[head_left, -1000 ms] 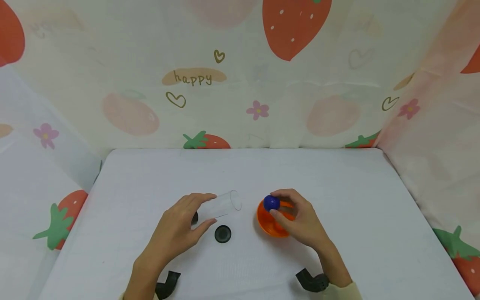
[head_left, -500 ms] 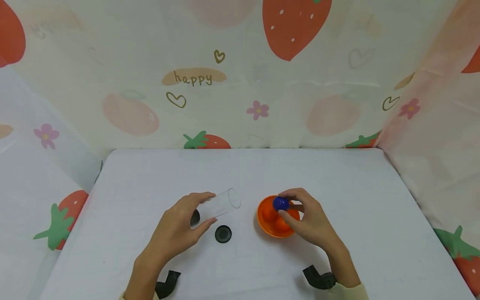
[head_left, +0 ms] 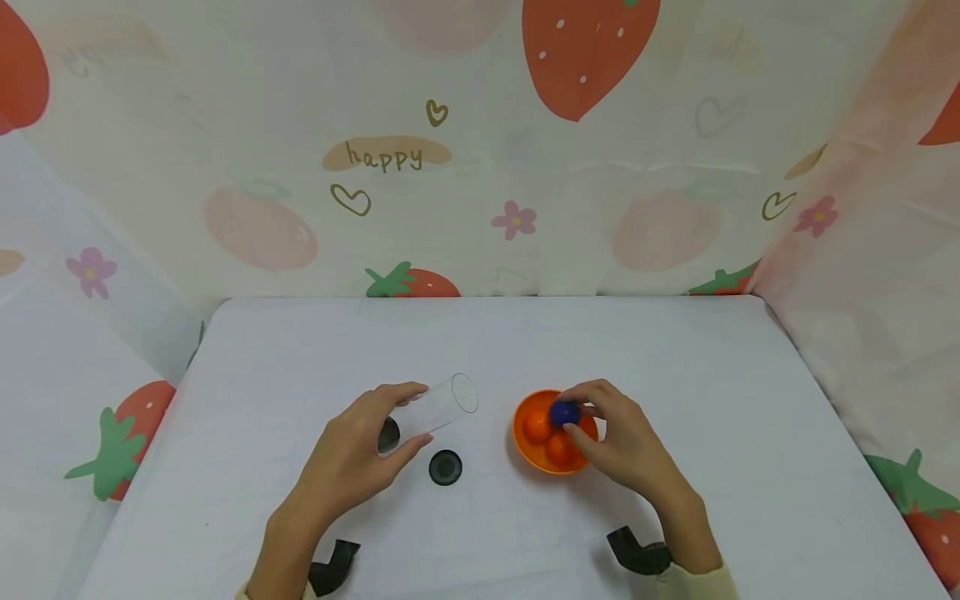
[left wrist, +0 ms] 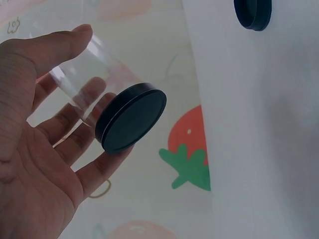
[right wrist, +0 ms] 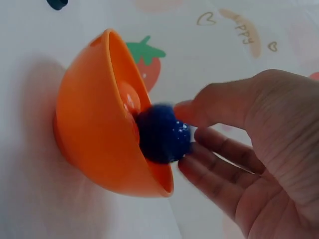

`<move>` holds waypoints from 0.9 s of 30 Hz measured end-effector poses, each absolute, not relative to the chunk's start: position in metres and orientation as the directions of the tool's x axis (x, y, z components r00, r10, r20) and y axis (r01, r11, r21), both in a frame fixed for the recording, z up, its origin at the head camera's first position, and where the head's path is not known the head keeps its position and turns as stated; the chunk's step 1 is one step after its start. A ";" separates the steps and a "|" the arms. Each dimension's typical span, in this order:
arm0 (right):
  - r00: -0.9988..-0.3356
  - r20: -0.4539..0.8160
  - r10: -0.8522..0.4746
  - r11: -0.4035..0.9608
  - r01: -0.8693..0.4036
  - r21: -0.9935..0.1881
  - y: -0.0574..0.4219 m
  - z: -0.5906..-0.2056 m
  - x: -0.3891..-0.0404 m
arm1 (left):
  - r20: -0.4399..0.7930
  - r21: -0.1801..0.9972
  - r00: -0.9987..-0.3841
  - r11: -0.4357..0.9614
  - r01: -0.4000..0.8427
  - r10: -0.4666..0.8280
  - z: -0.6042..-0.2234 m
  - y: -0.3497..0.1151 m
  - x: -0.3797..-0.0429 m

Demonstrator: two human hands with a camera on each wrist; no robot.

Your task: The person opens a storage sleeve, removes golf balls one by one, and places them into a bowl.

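Note:
My left hand grips a clear cylindrical tube, held tilted with its open end toward the upper right. A black cap closes the tube's near end in the left wrist view. Over on the right, a blue ball is pinched between the thumb and fingers of my right hand. The ball sits at the mouth of an orange bowl, in among its contents or just above them; which one, I cannot tell. Orange balls lie inside the bowl.
A loose black cap lies on the white table between the hands. Black camera mounts are worn at both wrists. Behind the table hangs a strawberry-print cloth.
My right hand has shifted right and then lowered with the blue ball at the bowl, uncovering the orange balls. The tube's open end has tipped slightly upward in my left hand.

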State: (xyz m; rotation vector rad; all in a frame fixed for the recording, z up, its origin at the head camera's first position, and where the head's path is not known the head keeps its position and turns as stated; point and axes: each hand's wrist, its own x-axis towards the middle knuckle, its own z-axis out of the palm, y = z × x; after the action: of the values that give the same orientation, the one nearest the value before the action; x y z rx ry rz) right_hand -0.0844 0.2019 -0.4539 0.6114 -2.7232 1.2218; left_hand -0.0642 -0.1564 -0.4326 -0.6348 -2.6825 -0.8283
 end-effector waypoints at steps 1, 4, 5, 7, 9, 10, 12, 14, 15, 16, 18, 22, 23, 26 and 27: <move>-0.914 0.253 -0.316 0.600 -0.399 -0.693 0.202 -0.454 -0.084 | 0.364 0.474 -0.871 0.740 0.478 0.330 -0.433 -0.156 -0.065; -0.913 0.278 -0.299 0.612 -0.407 -0.678 0.203 -0.454 -0.085 | 0.356 0.483 -0.876 0.738 0.471 0.326 -0.434 -0.158 -0.065; -0.912 0.286 -0.294 0.615 -0.410 -0.674 0.204 -0.454 -0.085 | 0.356 0.484 -0.876 0.738 0.470 0.324 -0.434 -0.158 -0.065; -0.908 0.308 -0.283 0.617 -0.419 -0.666 0.205 -0.454 -0.085 | 0.358 0.489 -0.877 0.735 0.469 0.322 -0.434 -0.160 -0.065; -0.902 0.336 -0.272 0.620 -0.431 -0.656 0.207 -0.453 -0.086 | 0.365 0.496 -0.875 0.729 0.471 0.317 -0.434 -0.162 -0.067; -0.899 0.349 -0.266 0.622 -0.436 -0.650 0.208 -0.452 -0.087 | 0.368 0.503 -0.875 0.725 0.471 0.314 -0.434 -0.162 -0.067; -0.895 0.366 -0.253 0.631 -0.440 -0.639 0.210 -0.451 -0.088 | 0.364 0.529 -0.880 0.710 0.465 0.305 -0.434 -0.164 -0.069; -0.897 0.370 -0.240 0.641 -0.433 -0.634 0.213 -0.450 -0.088 | 0.351 0.563 -0.888 0.692 0.453 0.296 -0.436 -0.165 -0.070; -0.900 0.368 -0.233 0.647 -0.426 -0.633 0.215 -0.450 -0.088 | 0.341 0.583 -0.894 0.680 0.445 0.292 -0.437 -0.166 -0.070; -0.902 0.366 -0.229 0.651 -0.422 -0.631 0.216 -0.450 -0.087 | 0.331 0.602 -0.899 0.669 0.435 0.286 -0.438 -0.167 -0.070; -0.904 0.363 -0.224 0.658 -0.416 -0.628 0.218 -0.451 -0.087 | 0.314 0.635 -0.909 0.650 0.417 0.276 -0.441 -0.169 -0.070; -0.903 0.370 -0.218 0.661 -0.416 -0.625 0.222 -0.452 -0.086 | 0.281 0.658 -0.922 0.646 0.387 0.266 -0.444 -0.172 -0.071; -0.903 0.372 -0.216 0.660 -0.416 -0.626 0.222 -0.452 -0.086 | 0.271 0.659 -0.925 0.649 0.380 0.267 -0.444 -0.173 -0.072; -0.901 0.376 -0.214 0.653 -0.418 -0.631 0.224 -0.451 -0.087 | 0.229 0.677 -0.936 0.647 0.351 0.268 -0.445 -0.176 -0.074; -0.900 0.378 -0.216 0.654 -0.421 -0.628 0.225 -0.451 -0.087 | 0.215 0.686 -0.939 0.642 0.342 0.270 -0.445 -0.176 -0.075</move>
State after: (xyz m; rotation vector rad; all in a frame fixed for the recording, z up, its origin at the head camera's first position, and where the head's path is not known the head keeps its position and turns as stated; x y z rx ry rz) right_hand -0.0871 0.2251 -0.4511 0.5127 -2.6032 1.0894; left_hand -0.0751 -0.1764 -0.4451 -0.5154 -2.7624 -1.1833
